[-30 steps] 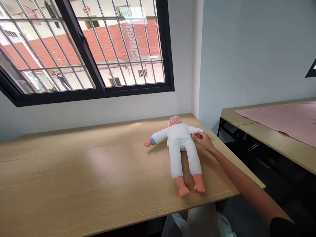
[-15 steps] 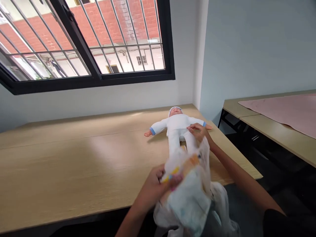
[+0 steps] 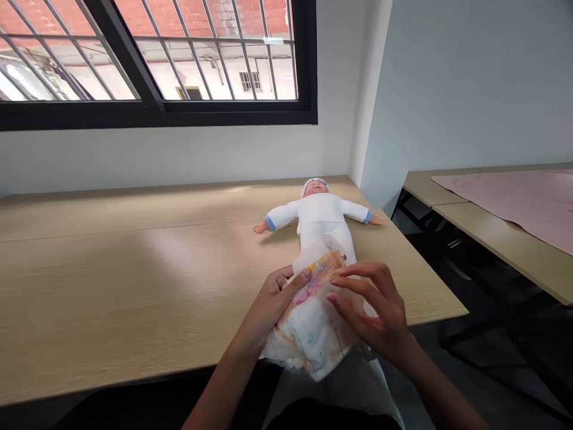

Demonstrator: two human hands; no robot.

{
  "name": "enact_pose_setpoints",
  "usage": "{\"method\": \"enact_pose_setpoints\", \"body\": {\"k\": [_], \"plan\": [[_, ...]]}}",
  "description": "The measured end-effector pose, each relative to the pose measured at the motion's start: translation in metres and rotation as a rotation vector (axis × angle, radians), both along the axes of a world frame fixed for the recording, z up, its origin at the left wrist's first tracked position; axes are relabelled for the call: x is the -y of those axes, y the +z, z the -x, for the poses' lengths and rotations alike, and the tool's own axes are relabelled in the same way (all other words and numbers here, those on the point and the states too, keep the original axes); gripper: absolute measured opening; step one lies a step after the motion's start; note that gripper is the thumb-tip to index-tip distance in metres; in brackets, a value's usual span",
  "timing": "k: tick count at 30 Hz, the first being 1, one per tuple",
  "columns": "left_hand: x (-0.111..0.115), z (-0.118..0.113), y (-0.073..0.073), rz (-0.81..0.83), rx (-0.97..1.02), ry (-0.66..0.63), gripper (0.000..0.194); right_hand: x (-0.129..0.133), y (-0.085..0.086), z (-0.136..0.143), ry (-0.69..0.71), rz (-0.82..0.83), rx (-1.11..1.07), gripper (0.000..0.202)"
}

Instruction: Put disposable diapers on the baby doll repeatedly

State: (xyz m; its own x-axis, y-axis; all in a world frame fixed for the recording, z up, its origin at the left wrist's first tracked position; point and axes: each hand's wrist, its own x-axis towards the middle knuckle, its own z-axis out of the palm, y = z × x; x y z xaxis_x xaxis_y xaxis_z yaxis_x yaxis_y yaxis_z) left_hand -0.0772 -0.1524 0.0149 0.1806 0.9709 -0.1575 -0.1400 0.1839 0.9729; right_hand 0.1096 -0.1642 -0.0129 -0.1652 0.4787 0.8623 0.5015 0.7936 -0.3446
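A white diaper (image 3: 313, 325) with a colourful printed band is held over the table's front edge. My left hand (image 3: 275, 301) grips its left side, thumb on top of the print. Over the diaper's right side is my right hand (image 3: 376, 304), fingers apart and curved, the tips at or just above its surface. Behind it a baby doll (image 3: 320, 209) in white clothes with blue cuffs and a patterned cap lies on its back, arms spread. The diaper hides its lower legs.
The light wooden table (image 3: 134, 286) stretches left below a barred window (image 3: 215, 113). At the right, across a gap, another table (image 3: 501, 230) carries a pink mat (image 3: 523, 197). A wall corner rises behind the doll.
My right hand has come back from beside the doll to the diaper. The diaper is more compact, its loose parts no longer swinging at the right. The view has tilted down slightly.
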Motion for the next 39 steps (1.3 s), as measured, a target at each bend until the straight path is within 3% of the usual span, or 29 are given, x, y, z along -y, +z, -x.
{"method": "enact_pose_setpoints", "body": {"k": [4,8,12,17,23,32,39], "plan": [[0.01,0.0,0.003,-0.14,-0.103,-0.02,0.034,0.003,0.002,0.008,0.014,-0.093,0.068,0.032],[0.02,0.001,0.003,-0.282,-0.229,0.009,0.036,0.01,0.005,0.013,0.038,-0.032,0.032,0.03],[0.028,0.0,0.003,-0.309,-0.285,-0.003,0.038,0.018,0.008,0.014,0.074,0.077,0.008,0.022],[0.037,-0.003,0.005,-0.338,-0.285,-0.066,0.029,0.029,0.006,0.012,0.077,0.091,0.116,0.018],[0.045,0.0,0.004,-0.351,-0.345,-0.13,0.054,0.032,0.001,0.011,0.062,0.046,0.179,0.019],[0.044,0.005,-0.002,-0.403,-0.461,-0.122,0.022,0.029,-0.003,0.008,0.144,-0.016,0.14,0.013],[0.043,0.006,-0.003,-0.522,-0.481,-0.137,0.024,0.033,-0.015,0.006,0.194,-0.144,0.183,0.015]]}}
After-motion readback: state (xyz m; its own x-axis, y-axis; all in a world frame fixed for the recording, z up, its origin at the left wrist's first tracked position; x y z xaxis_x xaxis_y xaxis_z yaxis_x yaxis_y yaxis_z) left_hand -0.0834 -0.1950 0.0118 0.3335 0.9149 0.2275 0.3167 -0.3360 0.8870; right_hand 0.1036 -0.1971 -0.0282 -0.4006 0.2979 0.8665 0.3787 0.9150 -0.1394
